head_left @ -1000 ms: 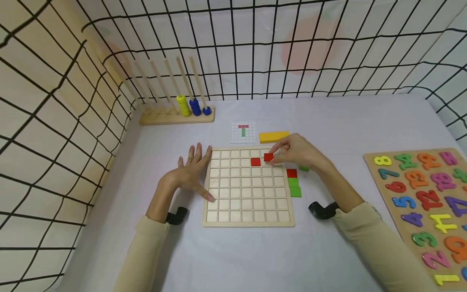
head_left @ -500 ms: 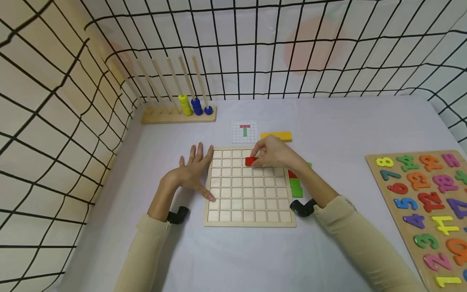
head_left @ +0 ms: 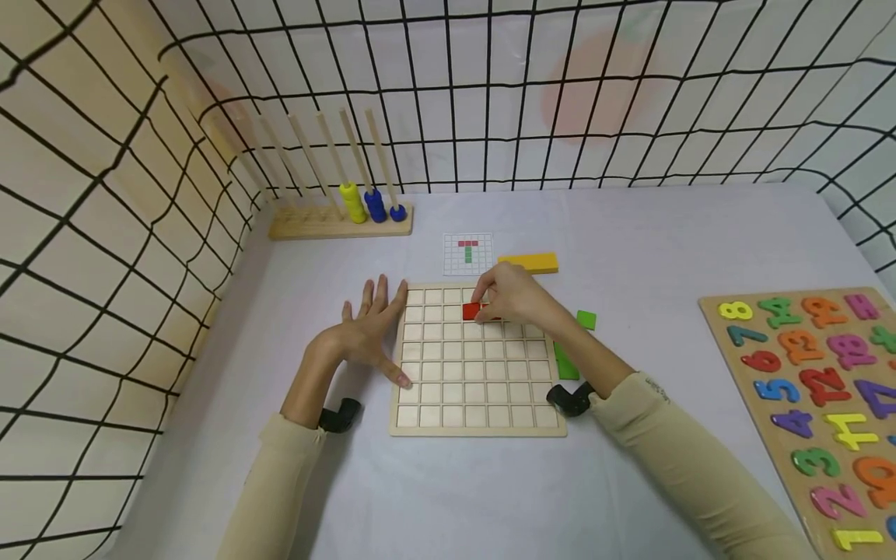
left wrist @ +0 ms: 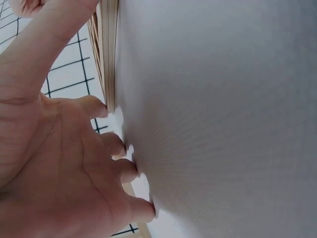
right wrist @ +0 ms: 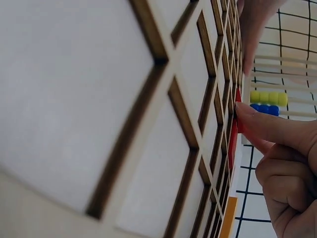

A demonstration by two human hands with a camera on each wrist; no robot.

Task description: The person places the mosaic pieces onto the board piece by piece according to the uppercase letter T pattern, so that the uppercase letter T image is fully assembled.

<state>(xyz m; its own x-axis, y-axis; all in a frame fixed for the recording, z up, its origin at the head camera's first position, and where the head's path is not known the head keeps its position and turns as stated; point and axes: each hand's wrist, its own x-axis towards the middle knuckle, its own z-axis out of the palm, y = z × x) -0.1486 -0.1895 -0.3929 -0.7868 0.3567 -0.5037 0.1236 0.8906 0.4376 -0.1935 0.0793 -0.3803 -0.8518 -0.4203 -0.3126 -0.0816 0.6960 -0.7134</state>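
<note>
A wooden grid board (head_left: 476, 430) lies in front of me. My right hand (head_left: 521, 297) pinches a small red square tile (head_left: 471, 312) over the upper middle cells. Just to its right, a second red tile (right wrist: 232, 144) sits in the grid, mostly hidden by my fingers in the head view. My left hand (head_left: 360, 333) is spread flat at the board's left side, its thumb touching the edge and the other fingers on the table. In the left wrist view, the palm and fingertips of that hand (left wrist: 69, 163) show beside the board.
Green tiles (head_left: 567, 362) lie along the board's right edge, with another green tile (head_left: 586, 320) behind my forearm. Beyond the board are a printed pattern card (head_left: 467, 264), a yellow block (head_left: 537, 263) and a peg abacus (head_left: 336, 225). A number puzzle (head_left: 763, 404) lies right; black mesh surrounds the table.
My right hand has carried the red tile leftward across the grid, past the other red tile to the cell on its left. The left hand has stayed in place.
</note>
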